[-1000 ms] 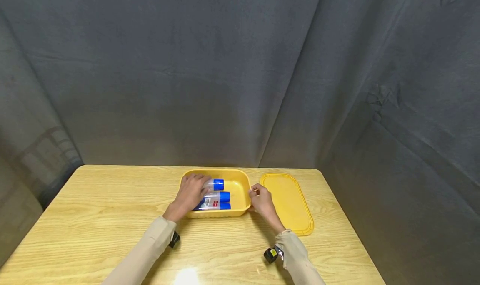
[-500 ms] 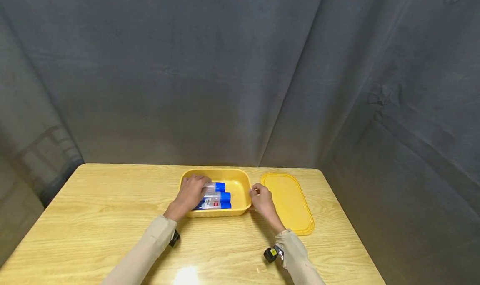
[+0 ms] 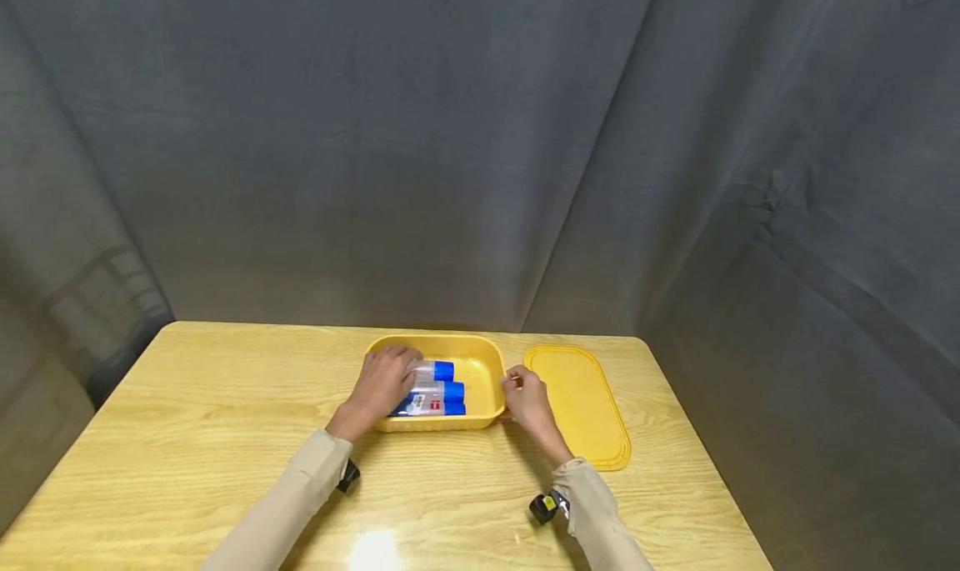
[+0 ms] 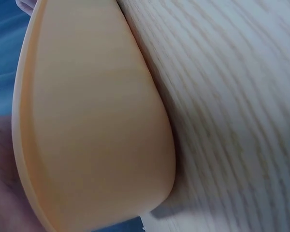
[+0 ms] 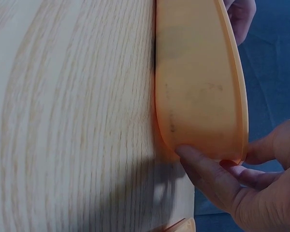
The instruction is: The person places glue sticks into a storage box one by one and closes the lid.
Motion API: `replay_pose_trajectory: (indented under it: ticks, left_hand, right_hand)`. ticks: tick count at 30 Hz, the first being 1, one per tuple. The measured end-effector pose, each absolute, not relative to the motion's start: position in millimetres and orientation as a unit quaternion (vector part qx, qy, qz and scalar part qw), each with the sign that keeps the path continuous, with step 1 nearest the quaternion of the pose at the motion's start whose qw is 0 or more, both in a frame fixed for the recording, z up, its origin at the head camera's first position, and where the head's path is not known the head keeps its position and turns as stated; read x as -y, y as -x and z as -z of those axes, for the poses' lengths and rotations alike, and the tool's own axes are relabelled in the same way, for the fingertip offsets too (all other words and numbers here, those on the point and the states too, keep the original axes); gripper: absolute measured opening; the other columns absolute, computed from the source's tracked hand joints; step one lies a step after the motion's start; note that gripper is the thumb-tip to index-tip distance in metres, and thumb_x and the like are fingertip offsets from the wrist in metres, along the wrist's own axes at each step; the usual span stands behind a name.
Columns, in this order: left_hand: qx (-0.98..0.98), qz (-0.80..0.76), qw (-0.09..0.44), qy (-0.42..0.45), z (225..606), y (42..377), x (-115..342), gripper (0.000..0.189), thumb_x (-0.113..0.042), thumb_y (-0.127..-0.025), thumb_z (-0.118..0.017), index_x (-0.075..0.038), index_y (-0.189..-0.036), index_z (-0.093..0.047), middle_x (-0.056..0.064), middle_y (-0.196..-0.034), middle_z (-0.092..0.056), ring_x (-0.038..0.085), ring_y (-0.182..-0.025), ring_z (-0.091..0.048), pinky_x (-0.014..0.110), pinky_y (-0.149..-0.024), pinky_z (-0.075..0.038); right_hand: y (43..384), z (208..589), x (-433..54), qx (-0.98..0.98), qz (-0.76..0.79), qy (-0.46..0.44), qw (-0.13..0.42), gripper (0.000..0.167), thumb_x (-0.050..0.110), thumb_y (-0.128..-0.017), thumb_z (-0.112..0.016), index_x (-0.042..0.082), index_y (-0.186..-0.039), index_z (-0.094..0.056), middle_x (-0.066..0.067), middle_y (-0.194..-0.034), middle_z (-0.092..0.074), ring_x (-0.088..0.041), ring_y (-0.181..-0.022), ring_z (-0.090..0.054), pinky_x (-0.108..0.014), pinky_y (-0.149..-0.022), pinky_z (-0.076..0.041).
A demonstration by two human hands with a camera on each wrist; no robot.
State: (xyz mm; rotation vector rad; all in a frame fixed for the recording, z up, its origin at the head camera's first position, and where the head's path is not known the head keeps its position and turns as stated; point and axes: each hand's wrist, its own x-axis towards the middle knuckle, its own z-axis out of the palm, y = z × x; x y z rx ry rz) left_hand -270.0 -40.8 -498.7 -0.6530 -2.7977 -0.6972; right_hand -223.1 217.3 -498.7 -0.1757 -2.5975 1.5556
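A yellow box (image 3: 491, 423) stands on the table in the head view. Three clear tubes with blue caps lie side by side in it, caps to the right. My left hand (image 3: 382, 379) reaches in over the left wall, its fingers and thumb round the left part of the rear tube (image 3: 444, 371). The middle tube (image 3: 453, 392) and front tube (image 3: 435, 408) lie just in front, their left ends hidden by the hand. At the right end, my right hand (image 3: 527, 396) pinches the box wall; the right wrist view shows its fingers (image 5: 208, 174) outside and the thumb at the rim.
A flat yellow lid (image 3: 581, 408) lies on the wooden table (image 3: 225, 421) right of the box, close to the right hand. Grey curtains (image 3: 360, 154) hang behind the table and at both sides. The box stands near the far edge.
The rear tube has shifted slightly right and closer to the middle tube under my left hand. My right hand keeps its hold on the box wall. The head view has shifted a little.
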Motion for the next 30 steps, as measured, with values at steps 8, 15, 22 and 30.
replay_pose_trajectory:
  ticks: [8,15,22,30]
  left_hand:
    - [0.93,0.262,0.15,0.211,492,273,52,0.021,-0.01,-0.099,-0.07,-0.006,-0.119,-0.073,0.019,-0.131,-0.066,0.04,-0.13,-0.056,0.06,-0.108,-0.044]
    - [0.931,0.271,0.156,0.189,489,272,64,0.027,-0.01,-0.098,-0.071,-0.006,-0.125,-0.07,0.02,-0.138,-0.06,0.042,-0.138,-0.048,0.061,-0.114,-0.039]
    - [0.93,0.285,0.154,0.171,491,268,75,0.033,-0.01,-0.099,-0.07,-0.005,-0.131,-0.065,0.022,-0.139,-0.058,0.044,-0.136,-0.051,0.063,-0.109,-0.042]
    - [0.927,0.303,0.156,0.155,496,262,84,0.04,-0.01,-0.1,-0.067,-0.001,-0.138,-0.059,0.027,-0.139,-0.056,0.047,-0.126,-0.057,0.066,-0.095,-0.052]
  right_hand:
    - [226,499,-221,0.862,-0.499,0.059,0.058,0.011,0.001,-0.102,-0.059,-0.008,-0.101,-0.066,-0.017,-0.088,-0.067,-0.02,-0.065,-0.068,-0.037,-0.055,-0.064]
    - [226,500,-221,0.86,-0.506,0.056,0.049,0.011,0.001,-0.103,-0.058,-0.008,-0.103,-0.065,-0.016,-0.088,-0.065,-0.02,-0.064,-0.068,-0.039,-0.056,-0.064]
    - [224,500,-219,0.859,-0.507,0.055,0.047,0.01,0.0,-0.103,-0.058,-0.008,-0.101,-0.064,-0.017,-0.088,-0.064,-0.024,-0.067,-0.07,-0.04,-0.056,-0.064]
    - [223,499,-219,0.859,-0.505,0.063,0.044,0.011,0.0,-0.103,-0.058,-0.009,-0.103,-0.065,-0.018,-0.089,-0.064,-0.024,-0.069,-0.069,-0.04,-0.057,-0.065]
